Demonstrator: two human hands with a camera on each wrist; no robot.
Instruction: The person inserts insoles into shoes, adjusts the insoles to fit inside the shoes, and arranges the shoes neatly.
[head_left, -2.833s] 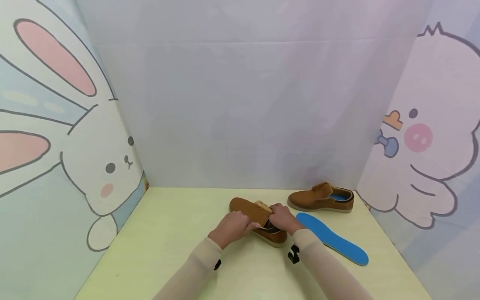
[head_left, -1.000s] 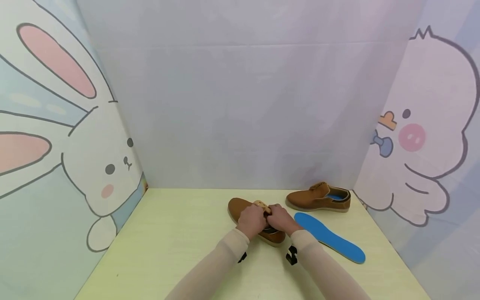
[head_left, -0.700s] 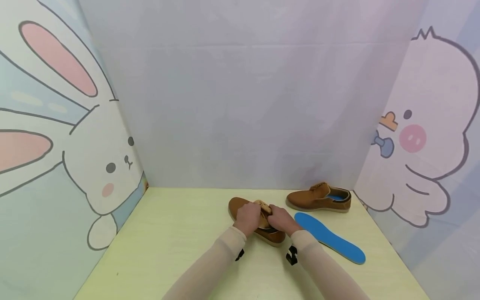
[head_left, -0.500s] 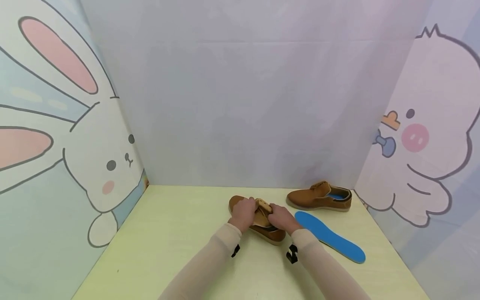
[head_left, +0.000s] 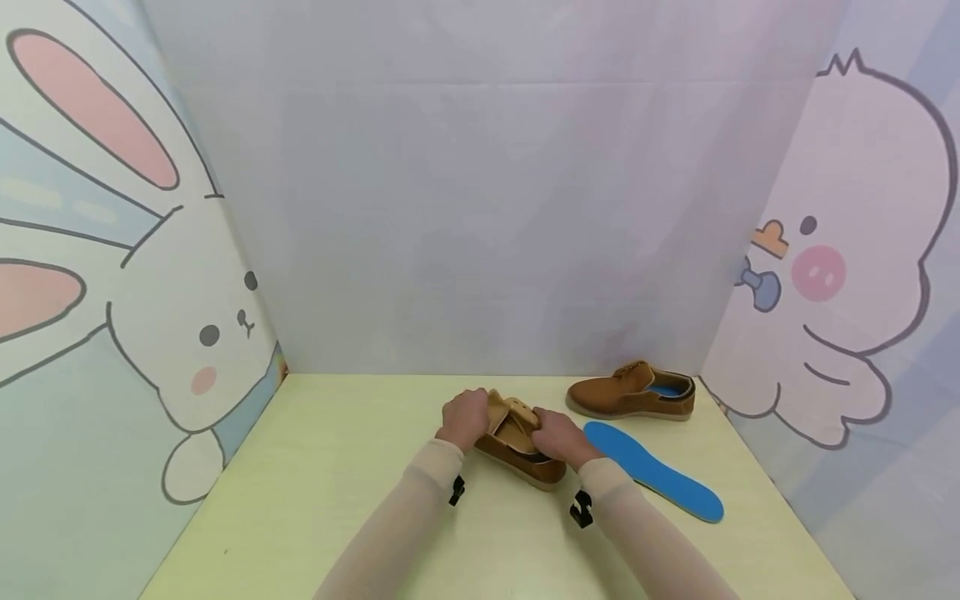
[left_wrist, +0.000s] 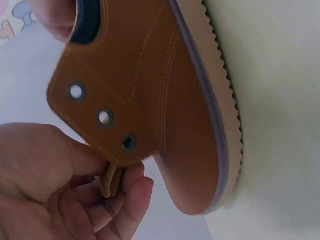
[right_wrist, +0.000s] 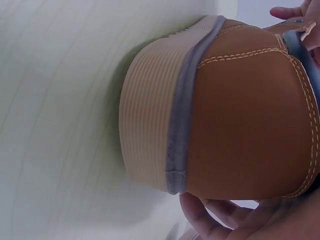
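A brown leather shoe [head_left: 525,467] sits upright on the table with its toe to the far left. My left hand [head_left: 465,418] is over the toe end; in the left wrist view its thumb and fingers pinch the folded tan tongue [left_wrist: 113,180] beside the eyelet flap [left_wrist: 100,107]. My right hand [head_left: 561,435] grips the far side of the opening, by a tan-lined flap [head_left: 520,408]. The shoe's heel [right_wrist: 245,120] fills the right wrist view, with my right fingers [right_wrist: 200,217] along its lower side. The toe is mostly hidden by my left hand in the head view.
A blue insole [head_left: 652,471] lies flat to the right of my right hand. Behind it, near the back wall, a matching brown shoe [head_left: 632,392] stands with blue inside. The pale yellow table [head_left: 315,500] ends at printed side walls.
My left hand has moved left from above the opening towards the toe, drawing the tongue forward, so more of the tan lining shows. My right hand keeps its grip.
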